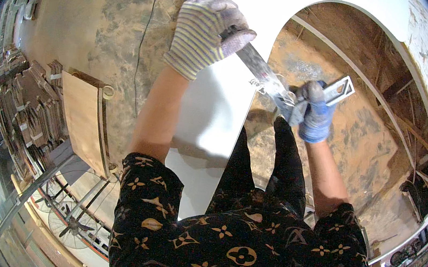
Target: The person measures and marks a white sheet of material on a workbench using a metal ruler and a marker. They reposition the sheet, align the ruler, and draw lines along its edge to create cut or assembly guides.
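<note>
My left hand (pixel 207 31), in a grey and yellow striped glove, grips a long, flat, worn metal bar (pixel 261 67) that slants down to the right over the white panel's edge. Something dark shows between its thumb and fingers. Pale curled shavings (pixel 260 86) cling beside the bar. My right hand (pixel 316 108), in a blue and grey glove, is closed around a grey metal piece (pixel 339 91) with a cut-out in its end. The two metal parts meet near this hand; whether they are joined I cannot tell. Below my left hand lies the smooth white panel (pixel 211 105).
A curved white rim (pixel 338 3) surrounds an opening over the stained floor (pixel 361 124) on the right. Leftward, a black cable (pixel 143 43) crosses the floor. Stacked brown boards (pixel 30 97), a rolled tan sheet (pixel 82 116) and a wire-caged fan (pixel 74 225) stand farther left.
</note>
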### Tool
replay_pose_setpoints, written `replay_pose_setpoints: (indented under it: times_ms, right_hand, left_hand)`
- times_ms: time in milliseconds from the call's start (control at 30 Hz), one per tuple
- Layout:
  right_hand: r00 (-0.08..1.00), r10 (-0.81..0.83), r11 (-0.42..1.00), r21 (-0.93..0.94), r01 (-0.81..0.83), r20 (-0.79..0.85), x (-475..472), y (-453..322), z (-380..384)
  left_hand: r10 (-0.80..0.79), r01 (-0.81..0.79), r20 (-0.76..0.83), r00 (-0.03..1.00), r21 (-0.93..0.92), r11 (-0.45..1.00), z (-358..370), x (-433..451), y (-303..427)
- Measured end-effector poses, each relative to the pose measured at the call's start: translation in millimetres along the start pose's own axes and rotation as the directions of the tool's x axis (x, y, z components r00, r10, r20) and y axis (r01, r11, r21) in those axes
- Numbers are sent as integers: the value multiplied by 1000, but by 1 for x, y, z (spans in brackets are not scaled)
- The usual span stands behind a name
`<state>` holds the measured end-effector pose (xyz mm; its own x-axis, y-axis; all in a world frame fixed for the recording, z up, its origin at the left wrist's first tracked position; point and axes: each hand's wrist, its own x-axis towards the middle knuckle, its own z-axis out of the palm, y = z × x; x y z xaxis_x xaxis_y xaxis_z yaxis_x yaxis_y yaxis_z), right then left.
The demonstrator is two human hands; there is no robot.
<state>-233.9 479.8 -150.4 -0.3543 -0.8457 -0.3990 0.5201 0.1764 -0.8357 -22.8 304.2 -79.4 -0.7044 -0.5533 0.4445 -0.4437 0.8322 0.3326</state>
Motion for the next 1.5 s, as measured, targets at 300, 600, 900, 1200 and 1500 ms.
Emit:
replay_pose_setpoints:
  times_ms: [300,600,900,1200,1500]
  right_hand:
    - [999,-14,1000,-27,13,-44,-17,21,34]
    - [981,15,996,-81,-31,-192,-57,22,38]
    - [996,79,982,-167,-84,-35,-73,14,-3]
    - [997,56,998,18,-55,-54,-88,62,23]
    - [989,52,944,-316,-94,-140,-119,54,32]
  left_hand:
    - [26,-24,25,999,-70,997,4,-9,6]
    - [17,-8,85,996,-102,995,-2,-36,10]
    - [-118,121,43,992,-91,988,-13,-69,32]
    - [-10,16,43,999,-139,990,-14,-75,42]
    - [-26,28,16,1000,-106,994,-19,-110,48]
